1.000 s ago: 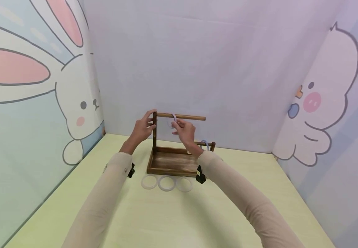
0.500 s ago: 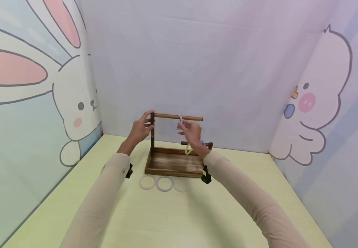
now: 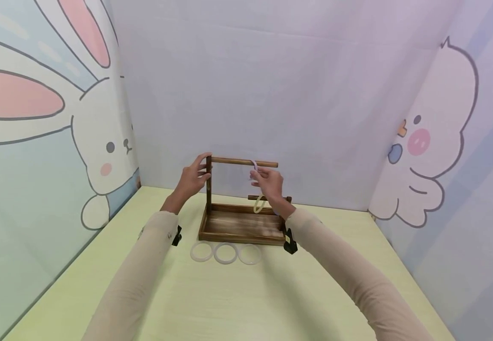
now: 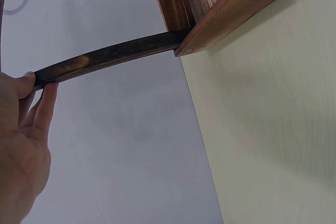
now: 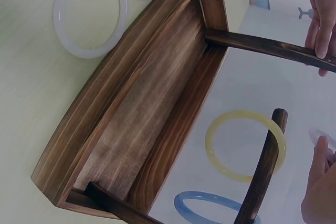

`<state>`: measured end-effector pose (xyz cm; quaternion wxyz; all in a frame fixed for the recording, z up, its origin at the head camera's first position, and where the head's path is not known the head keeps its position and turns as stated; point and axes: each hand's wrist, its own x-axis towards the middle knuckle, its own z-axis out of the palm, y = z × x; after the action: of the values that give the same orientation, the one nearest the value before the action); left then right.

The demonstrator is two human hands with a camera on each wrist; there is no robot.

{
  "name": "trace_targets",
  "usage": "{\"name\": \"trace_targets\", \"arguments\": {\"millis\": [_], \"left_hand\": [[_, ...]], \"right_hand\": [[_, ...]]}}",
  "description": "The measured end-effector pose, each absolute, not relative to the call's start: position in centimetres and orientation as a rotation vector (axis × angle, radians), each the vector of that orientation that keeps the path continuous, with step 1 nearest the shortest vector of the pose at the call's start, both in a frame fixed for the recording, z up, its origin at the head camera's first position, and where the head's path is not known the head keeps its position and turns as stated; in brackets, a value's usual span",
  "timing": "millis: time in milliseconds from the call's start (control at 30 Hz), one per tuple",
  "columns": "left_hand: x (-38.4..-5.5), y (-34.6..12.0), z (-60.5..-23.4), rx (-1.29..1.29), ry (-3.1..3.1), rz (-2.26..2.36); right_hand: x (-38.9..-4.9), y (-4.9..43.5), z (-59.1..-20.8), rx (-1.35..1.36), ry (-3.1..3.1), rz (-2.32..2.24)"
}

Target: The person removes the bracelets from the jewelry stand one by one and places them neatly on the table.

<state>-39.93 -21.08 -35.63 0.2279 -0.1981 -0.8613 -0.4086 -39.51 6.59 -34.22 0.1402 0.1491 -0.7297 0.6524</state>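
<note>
My left hand (image 3: 190, 182) grips the top of the tall dark post (image 4: 105, 59) of a wooden jewelry stand, thumb on one side and fingers on the other. At the upper rod (image 3: 231, 161), my right hand (image 3: 272, 183) pinches a pale lilac bangle (image 3: 255, 165) that hangs around the rod near its free end. Below and behind that hand, a yellow bangle (image 5: 208, 148) and a blue bangle (image 5: 197, 195) hang on the lower rod (image 5: 268, 156). In the head view my right wrist mostly hides the blue one.
The stand's wooden tray base (image 3: 242, 237) sits on the pale yellow table (image 3: 212, 298). Just in front of it lie three pale bangles in a row, the left one (image 3: 192, 252) whitish. A curtain-like wall (image 3: 280, 94) rises close behind the stand; cartoon-printed walls flank the table.
My right hand has moved the lilac bangle rightward along the upper rod, toward its free end. The left hand keeps its grip on the post. The yellow bangle has come into clear view.
</note>
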Motion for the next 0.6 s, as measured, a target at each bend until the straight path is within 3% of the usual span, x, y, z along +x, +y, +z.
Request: {"name": "trace_targets", "arguments": {"millis": [600], "left_hand": [[-39.7,-21.0,-35.4,-0.527,-2.398,-1.124]], "right_hand": [[-39.5,8.6,-34.4,0.373,-2.175,1.654]]}}
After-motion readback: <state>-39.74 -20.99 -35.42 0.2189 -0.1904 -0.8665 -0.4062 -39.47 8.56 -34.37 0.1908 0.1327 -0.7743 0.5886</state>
